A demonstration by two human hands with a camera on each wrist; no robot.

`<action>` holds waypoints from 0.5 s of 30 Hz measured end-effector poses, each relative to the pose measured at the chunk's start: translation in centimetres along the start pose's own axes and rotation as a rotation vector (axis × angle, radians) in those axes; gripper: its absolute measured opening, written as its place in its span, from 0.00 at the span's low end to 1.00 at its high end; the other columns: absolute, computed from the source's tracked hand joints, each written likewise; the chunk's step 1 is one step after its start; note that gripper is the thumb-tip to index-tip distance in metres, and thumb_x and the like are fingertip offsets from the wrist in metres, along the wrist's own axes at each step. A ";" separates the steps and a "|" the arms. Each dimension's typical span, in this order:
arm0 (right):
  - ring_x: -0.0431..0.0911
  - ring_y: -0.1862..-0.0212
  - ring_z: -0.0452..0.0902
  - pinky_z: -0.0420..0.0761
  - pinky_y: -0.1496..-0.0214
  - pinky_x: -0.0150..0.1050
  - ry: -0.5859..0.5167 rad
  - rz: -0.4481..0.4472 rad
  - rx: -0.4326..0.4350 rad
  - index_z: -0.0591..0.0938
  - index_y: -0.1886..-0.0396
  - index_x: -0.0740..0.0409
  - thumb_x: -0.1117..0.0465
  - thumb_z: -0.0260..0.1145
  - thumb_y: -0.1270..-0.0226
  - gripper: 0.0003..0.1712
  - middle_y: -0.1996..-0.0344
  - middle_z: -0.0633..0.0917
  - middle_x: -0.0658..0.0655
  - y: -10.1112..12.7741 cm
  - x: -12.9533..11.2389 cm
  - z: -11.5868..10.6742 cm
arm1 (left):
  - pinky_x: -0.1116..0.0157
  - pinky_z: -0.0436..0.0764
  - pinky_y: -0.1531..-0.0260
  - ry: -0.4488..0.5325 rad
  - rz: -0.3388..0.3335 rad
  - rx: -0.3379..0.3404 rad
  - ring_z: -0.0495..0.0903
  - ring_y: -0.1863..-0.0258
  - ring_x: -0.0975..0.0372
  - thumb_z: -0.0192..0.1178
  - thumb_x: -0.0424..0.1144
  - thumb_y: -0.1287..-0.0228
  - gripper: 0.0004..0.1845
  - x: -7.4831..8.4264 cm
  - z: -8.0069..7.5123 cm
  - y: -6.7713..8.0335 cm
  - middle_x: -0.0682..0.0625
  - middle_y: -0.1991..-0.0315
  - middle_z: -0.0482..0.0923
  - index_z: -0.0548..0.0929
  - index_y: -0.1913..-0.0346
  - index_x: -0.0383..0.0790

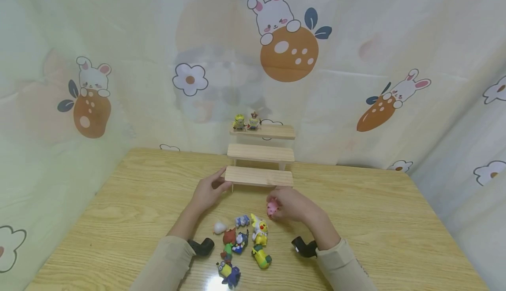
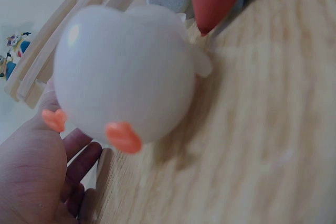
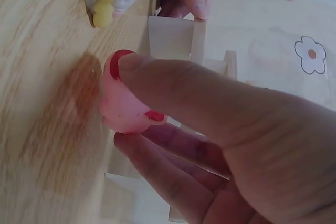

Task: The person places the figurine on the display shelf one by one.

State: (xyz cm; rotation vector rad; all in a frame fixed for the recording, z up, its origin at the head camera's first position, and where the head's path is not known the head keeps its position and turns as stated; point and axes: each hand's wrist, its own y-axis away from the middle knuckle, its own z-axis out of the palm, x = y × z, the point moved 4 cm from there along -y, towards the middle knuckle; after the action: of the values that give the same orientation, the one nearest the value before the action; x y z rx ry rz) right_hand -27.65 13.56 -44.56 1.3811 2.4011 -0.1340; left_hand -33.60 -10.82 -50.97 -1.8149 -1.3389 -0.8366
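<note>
right hand (image 1: 293, 205): thumb and fingertips pinch a small pink figure (image 1: 272, 208) with red patches, just in front of the right end of the stepped wooden stand (image 1: 258, 176); cannot tell if the figure touches the desk (image 1: 375, 220)

left hand (image 1: 208, 192): thumb and finger grip the left end of the lowest shelf

nearer the wearer, loose cluster of figures on the desk: round white one with orange feet (image 2: 126, 72), grey-blue one (image 1: 242, 220), yellow one in white (image 1: 259, 231), red-topped one (image 1: 229, 237), dark blue-and-white one (image 1: 240, 242), yellow-green one (image 1: 261, 257), purple-and-yellow one (image 1: 228, 274) closest to the wearer

top shelf: two small yellow figures (image 1: 239, 122), side by side toward its left end

behind: pale curtain (image 1: 146, 41) printed with rabbits and flowers
</note>
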 end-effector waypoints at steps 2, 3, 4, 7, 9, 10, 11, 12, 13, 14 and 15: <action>0.41 0.62 0.75 0.78 0.57 0.39 -0.010 0.001 0.001 0.83 0.55 0.59 0.60 0.74 0.48 0.19 0.62 0.83 0.52 0.0 0.1 -0.1 | 0.50 0.70 0.38 0.000 0.000 0.000 0.77 0.44 0.52 0.58 0.59 0.40 0.35 0.0 0.0 0.0 0.46 0.52 0.83 0.66 0.30 0.53; 0.41 0.62 0.75 0.78 0.57 0.38 -0.016 0.001 0.002 0.83 0.55 0.59 0.59 0.74 0.48 0.20 0.61 0.83 0.53 0.0 0.1 -0.2 | 0.50 0.70 0.38 -0.002 0.000 0.000 0.77 0.44 0.52 0.58 0.59 0.40 0.35 0.0 0.0 0.0 0.46 0.52 0.83 0.66 0.30 0.53; 0.41 0.62 0.75 0.78 0.58 0.38 -0.023 0.001 0.004 0.83 0.54 0.59 0.59 0.74 0.48 0.20 0.61 0.84 0.53 0.0 0.1 -0.2 | 0.50 0.70 0.38 -0.003 0.000 0.000 0.77 0.44 0.52 0.58 0.59 0.40 0.35 0.0 0.0 -0.1 0.46 0.52 0.84 0.66 0.31 0.53; 0.40 0.62 0.76 0.78 0.58 0.37 -0.036 -0.002 0.015 0.83 0.54 0.60 0.59 0.74 0.48 0.21 0.61 0.84 0.53 0.1 0.2 -0.4 | 0.50 0.70 0.39 -0.004 0.001 0.001 0.77 0.45 0.52 0.58 0.59 0.40 0.35 0.0 0.0 -0.1 0.46 0.52 0.84 0.67 0.31 0.53; 0.40 0.62 0.76 0.79 0.59 0.37 -0.040 -0.006 0.025 0.83 0.54 0.60 0.60 0.75 0.49 0.21 0.61 0.84 0.53 0.1 0.2 -0.6 | 0.50 0.70 0.39 -0.003 0.003 0.001 0.77 0.45 0.52 0.58 0.59 0.40 0.35 -0.1 0.1 -0.1 0.46 0.53 0.84 0.67 0.31 0.53; 0.40 0.62 0.77 0.79 0.58 0.36 -0.037 -0.006 0.030 0.83 0.54 0.60 0.60 0.75 0.49 0.21 0.60 0.84 0.53 0.1 0.3 -0.7 | 0.49 0.70 0.39 -0.002 0.003 0.002 0.77 0.45 0.52 0.58 0.59 0.40 0.35 -0.1 0.1 -0.1 0.46 0.53 0.84 0.67 0.31 0.53; 0.40 0.62 0.77 0.79 0.58 0.36 -0.035 -0.005 0.036 0.83 0.54 0.60 0.60 0.75 0.49 0.21 0.60 0.84 0.53 0.1 0.3 -0.8 | 0.50 0.70 0.39 0.000 0.003 0.003 0.77 0.45 0.52 0.58 0.59 0.40 0.35 -0.1 0.1 -0.1 0.46 0.53 0.84 0.67 0.31 0.53; 0.40 0.62 0.77 0.79 0.58 0.36 -0.031 -0.004 0.041 0.83 0.55 0.60 0.60 0.75 0.49 0.21 0.61 0.84 0.53 0.1 0.3 -0.8 | 0.50 0.70 0.39 0.000 0.002 0.004 0.77 0.45 0.52 0.58 0.59 0.40 0.35 -0.1 0.1 -0.1 0.46 0.53 0.84 0.67 0.31 0.53; 0.40 0.62 0.77 0.79 0.58 0.35 -0.027 0.001 0.046 0.84 0.54 0.59 0.60 0.75 0.49 0.21 0.61 0.84 0.52 0.1 0.4 -0.9 | 0.50 0.70 0.38 0.001 0.003 0.004 0.77 0.45 0.52 0.58 0.59 0.40 0.35 -0.2 0.1 -0.1 0.46 0.53 0.84 0.67 0.31 0.53; 0.40 0.62 0.77 0.79 0.58 0.35 -0.022 0.002 0.047 0.84 0.54 0.59 0.59 0.75 0.49 0.20 0.61 0.84 0.52 0.1 0.4 -1.0 | 0.50 0.70 0.38 0.001 0.003 0.005 0.77 0.45 0.52 0.58 0.59 0.40 0.35 -0.2 0.1 -0.1 0.46 0.53 0.84 0.67 0.31 0.53; 0.39 0.62 0.77 0.79 0.58 0.35 -0.019 0.004 0.050 0.84 0.54 0.59 0.59 0.74 0.49 0.21 0.61 0.84 0.51 0.1 0.4 -1.0 | 0.50 0.70 0.38 0.001 0.002 0.005 0.77 0.45 0.52 0.58 0.59 0.40 0.35 -0.2 0.1 -0.1 0.46 0.53 0.84 0.67 0.31 0.53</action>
State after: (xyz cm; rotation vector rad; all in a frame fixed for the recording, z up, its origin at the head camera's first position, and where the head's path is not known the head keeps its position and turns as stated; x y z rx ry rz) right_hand -27.98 14.24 -43.74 1.3997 2.3947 -0.2059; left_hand -33.74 -10.85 -51.15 -1.8112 -1.3367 -0.8320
